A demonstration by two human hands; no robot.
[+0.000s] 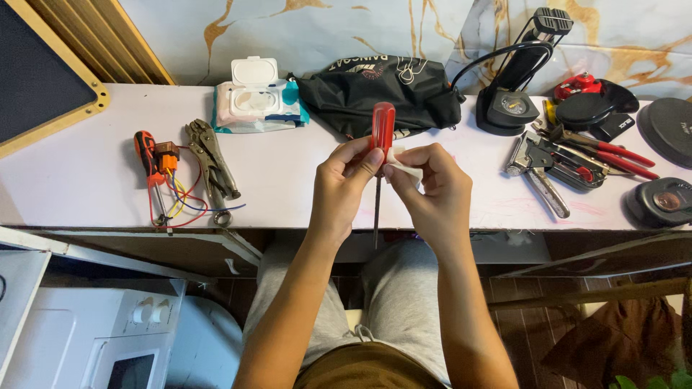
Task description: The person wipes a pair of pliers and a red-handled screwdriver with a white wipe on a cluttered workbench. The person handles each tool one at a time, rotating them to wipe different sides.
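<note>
**Red-handled screwdriver held upright, white wipe at its collar**

I see the left hand (344, 186) grasping a red-handled screwdriver (381, 133) at the base of its translucent handle, thumb and fingers pinched round it. The tool stands upright just over the near edge of the pale table (86, 180), its shaft pointing down toward six o'clock. My right hand (431, 189) is clenched on a small white wipe (405, 166), pressing it against the handle from three o'clock.

I judge the screwdriver light and rigid; the smooth plastic handle could be slick, especially if the wipe is damp, so the lower handle is the sound place to hold. The wipe is soft and limp and crumples under the fingers.

The thin shaft is dark against my grey trousers, and I cannot make out its tip. Most of the wipe is hidden inside the fingers. At ten o'clock lie an open wipes packet (256, 97) and locking pliers (210, 155); the tool pile at two o'clock overlaps too much to sort fully.
</note>
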